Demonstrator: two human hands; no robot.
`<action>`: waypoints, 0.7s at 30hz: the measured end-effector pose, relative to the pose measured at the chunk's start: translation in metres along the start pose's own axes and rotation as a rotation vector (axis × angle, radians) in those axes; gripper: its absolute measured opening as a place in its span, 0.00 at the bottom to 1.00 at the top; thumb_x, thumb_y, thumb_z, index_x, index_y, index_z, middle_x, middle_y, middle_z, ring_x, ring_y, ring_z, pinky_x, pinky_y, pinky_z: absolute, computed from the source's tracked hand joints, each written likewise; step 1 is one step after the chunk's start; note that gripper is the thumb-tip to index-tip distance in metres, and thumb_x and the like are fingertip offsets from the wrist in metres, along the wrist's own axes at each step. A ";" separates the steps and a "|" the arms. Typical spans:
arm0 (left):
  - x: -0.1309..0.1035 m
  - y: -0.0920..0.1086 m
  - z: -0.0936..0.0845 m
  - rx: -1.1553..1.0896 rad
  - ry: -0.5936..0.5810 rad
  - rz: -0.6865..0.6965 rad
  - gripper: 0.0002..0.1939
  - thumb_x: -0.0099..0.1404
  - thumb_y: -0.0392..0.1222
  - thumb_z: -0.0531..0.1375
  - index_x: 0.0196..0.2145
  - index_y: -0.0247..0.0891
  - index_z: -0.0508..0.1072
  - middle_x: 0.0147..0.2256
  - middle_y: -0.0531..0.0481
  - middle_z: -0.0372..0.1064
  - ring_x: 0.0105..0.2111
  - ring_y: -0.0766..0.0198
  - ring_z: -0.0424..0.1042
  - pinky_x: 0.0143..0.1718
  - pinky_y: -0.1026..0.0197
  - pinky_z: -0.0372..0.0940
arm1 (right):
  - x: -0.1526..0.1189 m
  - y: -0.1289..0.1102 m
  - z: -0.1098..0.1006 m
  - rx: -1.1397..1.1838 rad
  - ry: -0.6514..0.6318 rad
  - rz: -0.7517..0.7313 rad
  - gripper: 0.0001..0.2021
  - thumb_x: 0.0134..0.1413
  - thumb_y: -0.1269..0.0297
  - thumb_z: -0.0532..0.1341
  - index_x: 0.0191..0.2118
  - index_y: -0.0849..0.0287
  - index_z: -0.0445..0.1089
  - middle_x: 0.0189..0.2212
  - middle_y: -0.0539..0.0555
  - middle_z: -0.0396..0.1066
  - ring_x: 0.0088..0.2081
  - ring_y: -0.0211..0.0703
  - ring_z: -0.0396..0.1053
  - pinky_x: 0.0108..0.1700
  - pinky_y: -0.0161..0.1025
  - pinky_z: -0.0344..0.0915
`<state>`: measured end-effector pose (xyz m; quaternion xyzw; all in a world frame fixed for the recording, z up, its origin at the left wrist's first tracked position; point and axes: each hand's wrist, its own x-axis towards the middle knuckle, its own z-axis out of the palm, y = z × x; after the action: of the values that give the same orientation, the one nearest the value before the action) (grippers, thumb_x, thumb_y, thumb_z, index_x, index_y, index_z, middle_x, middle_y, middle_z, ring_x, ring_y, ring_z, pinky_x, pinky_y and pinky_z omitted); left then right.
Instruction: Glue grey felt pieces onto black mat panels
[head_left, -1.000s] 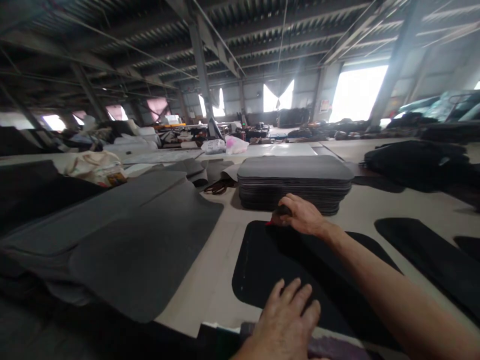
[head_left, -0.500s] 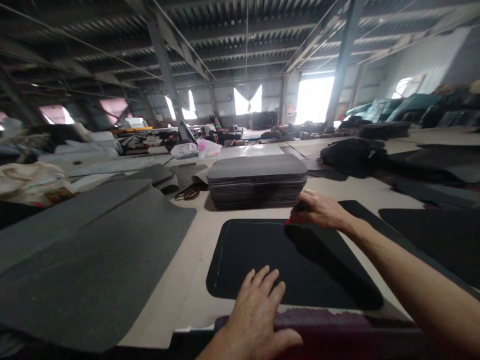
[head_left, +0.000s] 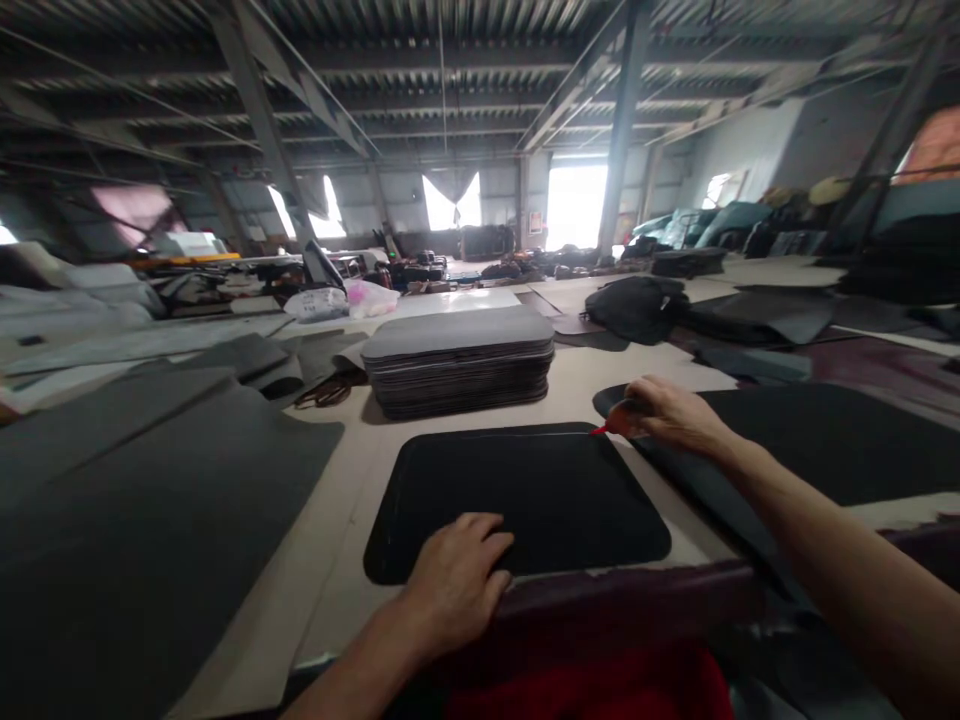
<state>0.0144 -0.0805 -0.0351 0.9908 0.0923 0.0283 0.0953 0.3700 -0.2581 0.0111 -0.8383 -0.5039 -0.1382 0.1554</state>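
Note:
A black sheet with rounded corners [head_left: 517,500] lies flat on the pale tabletop. Along its far edge runs a thin light line. My right hand [head_left: 667,412] is closed round a small bottle with a red tip [head_left: 616,420], and the tip is at the sheet's far right corner. My left hand [head_left: 461,575] rests on the sheet's near edge, fingers apart and slightly bent, holding nothing. Just beyond the sheet stands a stack of grey rounded sheets [head_left: 459,375].
Large grey material [head_left: 150,480] covers the left side. More black sheets [head_left: 832,435] lie on the right. A black bag-like bundle [head_left: 637,307] sits behind, and plastic bags [head_left: 371,298] are at the back left. Dark red material [head_left: 630,605] lies along the near edge.
My right hand has moved the red tip rightward along the far edge to the corner. My left hand's fingers are more bent. The view has turned right.

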 end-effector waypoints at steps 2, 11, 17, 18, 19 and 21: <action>0.004 0.000 -0.007 0.040 -0.034 -0.002 0.22 0.67 0.48 0.56 0.58 0.43 0.72 0.61 0.46 0.66 0.58 0.49 0.66 0.58 0.46 0.66 | -0.005 0.001 -0.001 -0.007 0.009 0.010 0.12 0.49 0.65 0.61 0.42 0.57 0.68 0.43 0.57 0.70 0.41 0.50 0.69 0.38 0.41 0.60; 0.035 -0.008 -0.027 0.153 -0.161 -0.003 0.35 0.56 0.62 0.63 0.55 0.36 0.75 0.56 0.37 0.69 0.54 0.40 0.68 0.53 0.42 0.68 | -0.035 -0.008 -0.025 -0.015 -0.038 -0.032 0.12 0.50 0.66 0.61 0.43 0.54 0.68 0.42 0.54 0.70 0.38 0.47 0.68 0.35 0.39 0.59; 0.042 -0.008 -0.031 0.177 -0.201 -0.001 0.36 0.56 0.63 0.64 0.54 0.37 0.76 0.56 0.37 0.68 0.54 0.39 0.68 0.52 0.42 0.68 | -0.085 -0.015 -0.046 0.032 -0.104 -0.019 0.08 0.55 0.63 0.61 0.42 0.52 0.67 0.41 0.53 0.69 0.39 0.47 0.68 0.36 0.40 0.60; 0.042 -0.008 -0.031 0.181 -0.203 0.000 0.36 0.55 0.64 0.64 0.54 0.37 0.76 0.56 0.37 0.69 0.53 0.40 0.68 0.52 0.43 0.68 | -0.095 -0.016 -0.048 0.051 -0.109 -0.021 0.08 0.56 0.62 0.61 0.42 0.52 0.66 0.41 0.53 0.68 0.38 0.47 0.68 0.36 0.40 0.60; 0.042 -0.008 -0.032 0.185 -0.204 0.003 0.36 0.55 0.64 0.64 0.54 0.37 0.76 0.56 0.37 0.69 0.53 0.40 0.68 0.52 0.43 0.68 | -0.105 -0.017 -0.050 0.068 -0.111 -0.023 0.07 0.57 0.61 0.61 0.42 0.52 0.66 0.40 0.53 0.68 0.38 0.47 0.68 0.36 0.41 0.61; 0.042 -0.009 -0.032 0.192 -0.200 0.010 0.36 0.55 0.64 0.64 0.54 0.37 0.76 0.55 0.38 0.69 0.53 0.41 0.69 0.53 0.43 0.68 | -0.123 -0.020 -0.053 0.109 -0.098 -0.020 0.07 0.60 0.58 0.61 0.42 0.51 0.67 0.39 0.53 0.68 0.38 0.47 0.68 0.37 0.41 0.62</action>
<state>0.0522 -0.0584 -0.0039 0.9937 0.0796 -0.0789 0.0087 0.2924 -0.3693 0.0138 -0.8293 -0.5261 -0.0710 0.1744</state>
